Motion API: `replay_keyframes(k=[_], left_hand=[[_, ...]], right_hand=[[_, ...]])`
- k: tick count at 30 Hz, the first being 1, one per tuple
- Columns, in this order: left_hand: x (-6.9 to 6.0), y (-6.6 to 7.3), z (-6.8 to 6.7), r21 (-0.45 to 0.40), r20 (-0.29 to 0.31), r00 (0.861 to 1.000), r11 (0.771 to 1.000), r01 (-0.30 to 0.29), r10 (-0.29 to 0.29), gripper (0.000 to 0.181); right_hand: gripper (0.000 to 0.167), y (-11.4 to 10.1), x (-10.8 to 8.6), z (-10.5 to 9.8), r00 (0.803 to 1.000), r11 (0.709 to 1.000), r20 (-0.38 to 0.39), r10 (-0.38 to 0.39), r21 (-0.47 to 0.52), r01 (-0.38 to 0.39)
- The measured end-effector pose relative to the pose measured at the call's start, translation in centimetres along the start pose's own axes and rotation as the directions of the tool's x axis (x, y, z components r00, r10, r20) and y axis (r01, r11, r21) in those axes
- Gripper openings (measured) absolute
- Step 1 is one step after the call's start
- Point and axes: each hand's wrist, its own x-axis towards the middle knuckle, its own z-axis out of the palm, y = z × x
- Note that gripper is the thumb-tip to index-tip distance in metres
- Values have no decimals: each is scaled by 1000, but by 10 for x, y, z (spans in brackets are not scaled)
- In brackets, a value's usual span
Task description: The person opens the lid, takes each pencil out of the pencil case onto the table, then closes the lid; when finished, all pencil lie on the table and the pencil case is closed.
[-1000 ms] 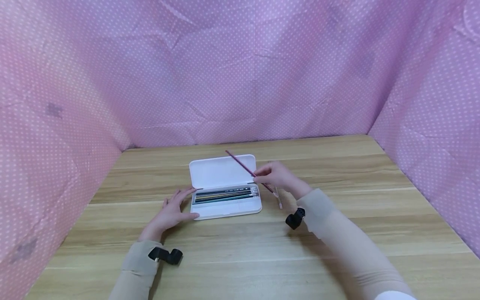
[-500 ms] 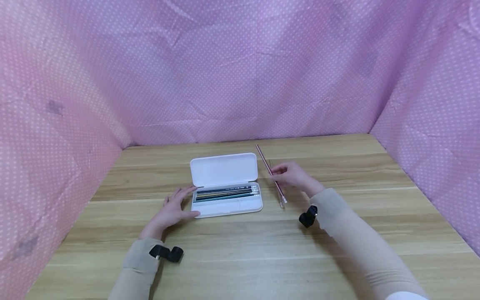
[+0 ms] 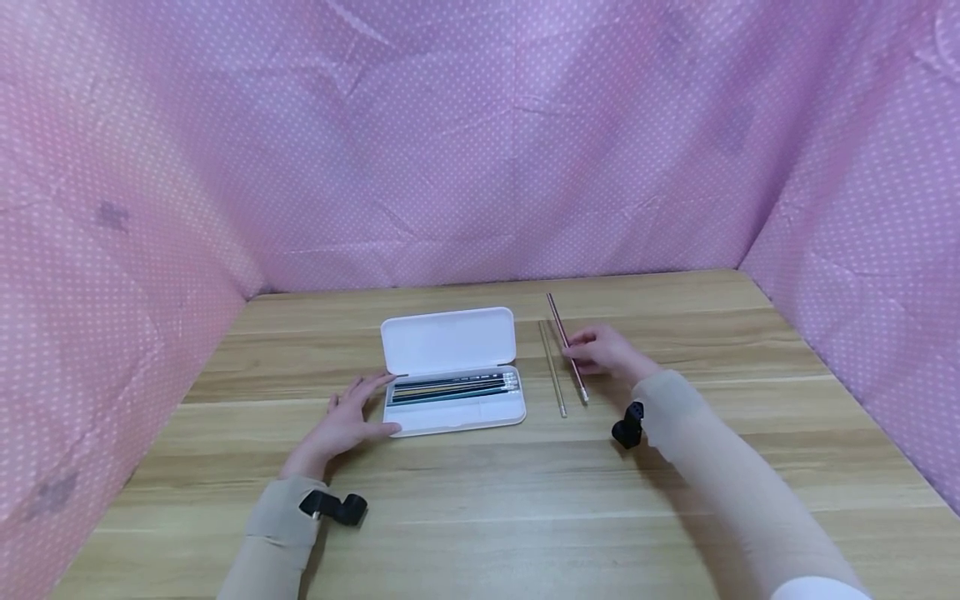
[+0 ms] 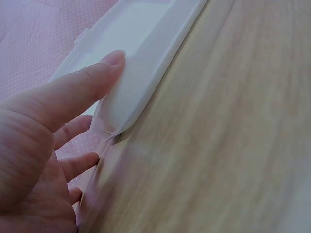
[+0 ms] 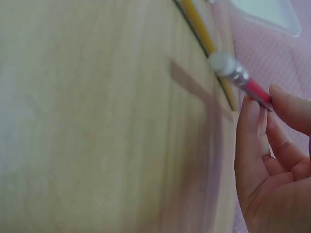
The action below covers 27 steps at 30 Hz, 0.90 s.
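Observation:
A white pencil case [image 3: 495, 412] lies with its lid [image 3: 448, 343] swung back and several dark pencils [image 3: 450, 388] side by side in its tray. My left hand [image 3: 347, 425] rests at the case's left end, thumb at the near corner and index finger at the far one. In the left wrist view the straight thumb [image 4: 95, 80] touches the white case [image 4: 150, 63]. My right hand [image 3: 607, 350] pinches a reddish pencil [image 3: 562, 325] between thumb and fingers, right of the case. Its eraser end [image 5: 223, 64] points toward me, raised a little off the wood.
Between the case and my right hand, a yellow-gold pencil [image 3: 552, 371] lies on the wooden table [image 3: 480, 517]. Pink dotted cloth [image 3: 480, 150] hangs behind the table and along both sides.
My right hand has carried the reddish pencil rightward from over the case, past the gold pencil, and turned it more upright in view. My left hand has stayed on the case.

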Motion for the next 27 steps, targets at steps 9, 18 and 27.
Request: replay_keyframes(k=[9,18,27], left_hand=[[-1,1,1,-12,3,1000,1000,15,-15,84],[-2,2,1,-5,-4,1000,1000,18,-18,84],[-1,1,0,15,-6,1000,1000,18,-18,84]], right_hand=[[23,-2,-2,6,998,992,-55,26,-122,-32],[13,-1,0,13,991,972,-132,2,-232,-33],[13,-3,-1,17,989,965,-148,18,-255,-56]])
